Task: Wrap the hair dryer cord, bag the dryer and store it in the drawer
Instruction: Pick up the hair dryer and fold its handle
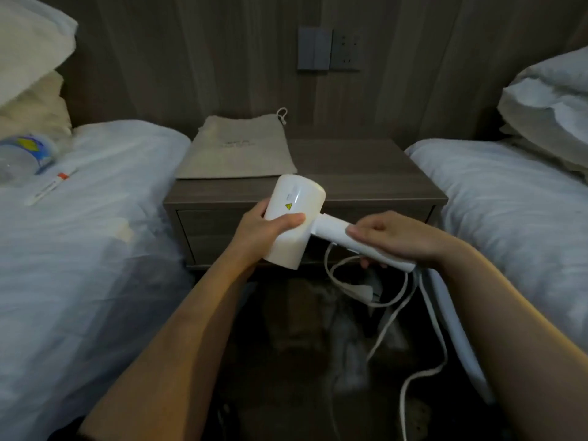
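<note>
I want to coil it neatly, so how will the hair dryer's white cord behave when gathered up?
The cord hangs from the hair dryer handle in loose loops toward the floor, so it is probably floppy and easy to bend. The curves look springy, so coils may loosen unless pinned. The plug at its end may swing.

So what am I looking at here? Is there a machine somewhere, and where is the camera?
There is no machine. A person wears one wide-angle camera on the head, looking forward and down, so the two bare arms you see are their own. The left hand holds the barrel of a white hair dryer; the right hand has its grip on the dryer's handle. The cord hangs loose toward the floor, not yet wrapped. Behind the dryer stands a nightstand between two beds, its drawer shut, with a flat cloth drawstring bag lying on top. On the bed at the left lies a plastic bottle.
</note>
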A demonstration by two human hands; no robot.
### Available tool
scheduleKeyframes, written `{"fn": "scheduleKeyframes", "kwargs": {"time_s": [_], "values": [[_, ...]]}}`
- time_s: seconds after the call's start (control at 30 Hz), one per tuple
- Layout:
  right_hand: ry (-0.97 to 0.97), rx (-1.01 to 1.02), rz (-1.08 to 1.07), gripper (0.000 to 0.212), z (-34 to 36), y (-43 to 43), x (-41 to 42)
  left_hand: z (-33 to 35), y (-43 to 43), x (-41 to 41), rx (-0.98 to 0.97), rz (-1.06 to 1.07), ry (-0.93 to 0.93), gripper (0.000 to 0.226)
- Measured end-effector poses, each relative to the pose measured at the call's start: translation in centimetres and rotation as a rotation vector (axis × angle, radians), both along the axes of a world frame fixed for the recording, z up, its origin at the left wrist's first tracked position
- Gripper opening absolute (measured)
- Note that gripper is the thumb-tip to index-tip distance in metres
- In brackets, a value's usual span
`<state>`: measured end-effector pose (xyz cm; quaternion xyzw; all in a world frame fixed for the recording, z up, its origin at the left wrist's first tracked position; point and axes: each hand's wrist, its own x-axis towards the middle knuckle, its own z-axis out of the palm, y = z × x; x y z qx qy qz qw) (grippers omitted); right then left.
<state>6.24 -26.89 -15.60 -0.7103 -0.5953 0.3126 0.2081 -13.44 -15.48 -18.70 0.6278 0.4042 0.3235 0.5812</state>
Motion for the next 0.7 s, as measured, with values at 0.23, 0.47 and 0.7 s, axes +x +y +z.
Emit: {"fn": "scheduleKeyframes", "kwargs": {"time_s": [0.23, 0.47, 0.7], "values": [[-0.03, 0.096, -0.114, 0.044, -2.8, 1.5, 0.2, -1.5, 0.5, 0.6, 0.037, 0.042, -0.002, 0.045], [-0.059, 0.266, -0.192, 0.039, -2.6, 0.8, -0.2, -1.0, -0.5, 0.4, 0.146, 0.111, -0.074, 0.048], [-0.08, 0.297, -0.222, 0.035, -2.3, -1.2, -0.2, -0.9, -2.2, 0.6, 0.139, 0.076, -0.121, 0.043]]}}
